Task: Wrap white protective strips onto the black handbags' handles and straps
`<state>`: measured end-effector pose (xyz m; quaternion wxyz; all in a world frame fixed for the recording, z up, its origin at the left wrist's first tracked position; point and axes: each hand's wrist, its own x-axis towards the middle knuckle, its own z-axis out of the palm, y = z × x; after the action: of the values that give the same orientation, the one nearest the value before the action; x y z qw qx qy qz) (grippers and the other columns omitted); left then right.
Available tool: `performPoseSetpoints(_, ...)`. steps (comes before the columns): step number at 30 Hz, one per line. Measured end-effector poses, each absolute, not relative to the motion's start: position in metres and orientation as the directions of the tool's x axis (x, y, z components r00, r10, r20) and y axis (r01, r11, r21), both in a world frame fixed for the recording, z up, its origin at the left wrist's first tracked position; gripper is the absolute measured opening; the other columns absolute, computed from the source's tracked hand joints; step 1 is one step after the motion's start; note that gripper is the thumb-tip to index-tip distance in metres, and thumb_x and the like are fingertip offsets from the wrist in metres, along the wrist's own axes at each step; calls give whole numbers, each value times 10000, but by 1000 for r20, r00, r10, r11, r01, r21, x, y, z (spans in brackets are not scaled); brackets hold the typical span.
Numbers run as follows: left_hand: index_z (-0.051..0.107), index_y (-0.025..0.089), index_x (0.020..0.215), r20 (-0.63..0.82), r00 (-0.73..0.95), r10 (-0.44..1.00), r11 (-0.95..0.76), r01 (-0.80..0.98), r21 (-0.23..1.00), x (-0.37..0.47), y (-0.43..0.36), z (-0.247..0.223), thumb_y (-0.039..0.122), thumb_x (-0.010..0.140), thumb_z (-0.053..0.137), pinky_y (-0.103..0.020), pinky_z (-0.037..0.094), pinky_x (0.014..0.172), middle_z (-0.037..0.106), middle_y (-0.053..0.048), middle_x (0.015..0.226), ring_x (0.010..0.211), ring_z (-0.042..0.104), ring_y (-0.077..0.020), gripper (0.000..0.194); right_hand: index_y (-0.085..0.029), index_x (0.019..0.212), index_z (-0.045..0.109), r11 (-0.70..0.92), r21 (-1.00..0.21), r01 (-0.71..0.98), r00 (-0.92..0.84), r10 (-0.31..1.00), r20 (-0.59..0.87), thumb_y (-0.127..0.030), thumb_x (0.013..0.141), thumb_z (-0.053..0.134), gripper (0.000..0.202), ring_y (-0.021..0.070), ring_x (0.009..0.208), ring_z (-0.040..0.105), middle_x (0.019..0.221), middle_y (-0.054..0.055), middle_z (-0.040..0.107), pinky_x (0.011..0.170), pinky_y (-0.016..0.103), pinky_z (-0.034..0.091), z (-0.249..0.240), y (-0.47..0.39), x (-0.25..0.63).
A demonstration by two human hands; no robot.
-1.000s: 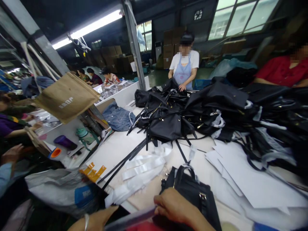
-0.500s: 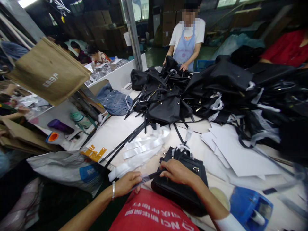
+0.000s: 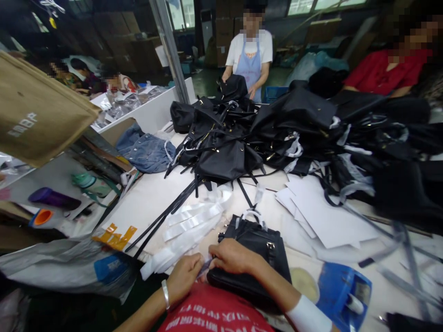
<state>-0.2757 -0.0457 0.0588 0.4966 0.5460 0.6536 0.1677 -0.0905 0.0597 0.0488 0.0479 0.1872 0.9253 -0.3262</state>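
Note:
A small black bag point(image 3: 256, 240) with a white-wrapped handle and a gold buckle lies at the table's near edge, against the red apron point(image 3: 211, 309). My right hand point(image 3: 230, 256) rests over its left side, fingers closed on a strip of clear wrap. Close beside it, my left hand point(image 3: 188, 272) is closed on the same clear wrap. Only a little of the wrap shows between the two hands. White strips point(image 3: 197, 216) lie just beyond my left hand.
Black bags point(image 3: 221, 152) are heaped across the table's far side. White sheets point(image 3: 321, 212) and a blue tape dispenser point(image 3: 342, 295) lie to the right. A denim garment point(image 3: 145, 150) sits left. A person point(image 3: 249, 60) in a blue apron stands opposite; another person in red sits right.
My hands have come closer together, and the dark strap end between them no longer shows. The view has turned right. The person opposite has raised a black bag slightly.

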Motion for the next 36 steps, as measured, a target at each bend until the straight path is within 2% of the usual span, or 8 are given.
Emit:
performPoseSetpoints(6, 571, 181, 643, -463, 75, 883, 288, 692, 662, -282, -29, 54, 464, 914, 251, -246, 365, 602, 636, -12, 583, 568, 566, -155, 506, -178, 939, 639, 680, -596, 426, -889, 438, -136, -371, 902, 444, 277, 168, 820, 598, 836, 60, 682, 700, 248, 338, 30, 86, -66)
performPoseSetpoints(13, 570, 181, 683, -496, 110, 862, 205, 818, 537, -254, 7, 40, 369, 914, 276, -231, 326, 567, 635, -2, 585, 572, 565, -141, 418, -191, 921, 640, 661, -642, 388, -894, 439, -89, -341, 886, 481, 222, 162, 810, 581, 832, 47, 676, 720, 250, 348, 15, 91, -63)
performPoseSetpoints(17, 565, 183, 678, -482, 109, 869, 162, 859, 486, -247, 26, 37, 363, 917, 269, -232, 318, 555, 630, -5, 580, 568, 559, -138, 422, -215, 952, 636, 605, -661, 443, -828, 559, -43, -293, 879, 502, 171, 166, 859, 565, 864, 33, 670, 877, 313, 315, 7, 103, -46)
performPoseSetpoints(19, 573, 185, 685, -485, 129, 865, 144, 862, 487, -242, 36, 37, 355, 921, 258, -230, 333, 573, 646, -8, 603, 587, 573, -137, 429, -198, 895, 639, 596, -650, 471, -803, 595, -36, -268, 875, 503, 154, 169, 836, 561, 830, 40, 665, 873, 318, 322, 3, 106, -43)
performPoseSetpoints(23, 589, 185, 708, -479, 158, 863, 99, 878, 468, -231, 52, 35, 310, 905, 304, -230, 353, 601, 672, -9, 643, 621, 596, -140, 368, -179, 802, 633, 601, -675, 427, -829, 559, -25, -259, 870, 502, 168, 167, 801, 562, 770, 42, 655, 839, 300, 352, -4, 109, -44)
performPoseSetpoints(29, 600, 182, 737, -529, 149, 835, 117, 893, 435, -223, 67, 33, 341, 919, 276, -227, 385, 619, 681, -16, 659, 626, 609, -138, 404, -224, 950, 641, 554, -670, 494, -750, 662, -5, -232, 853, 515, 159, 191, 939, 559, 913, 42, 664, 1010, 430, 230, -22, 128, -23)
performPoseSetpoints(33, 595, 183, 746, -524, 152, 838, 68, 924, 377, -214, 81, 27, 323, 920, 278, -232, 381, 620, 684, -21, 673, 638, 612, -142, 388, -203, 831, 644, 574, -674, 465, -772, 636, 9, -210, 869, 477, 171, 172, 865, 571, 807, 32, 666, 995, 401, 280, -30, 131, -26)
performPoseSetpoints(36, 601, 186, 772, -540, 166, 825, 20, 947, 322, -206, 90, 19, 306, 907, 313, -241, 376, 618, 689, -25, 691, 662, 616, -152, 340, -210, 866, 637, 575, -685, 448, -772, 635, 27, -240, 875, 481, 159, 175, 883, 573, 839, 32, 663, 993, 402, 308, -32, 130, -24)
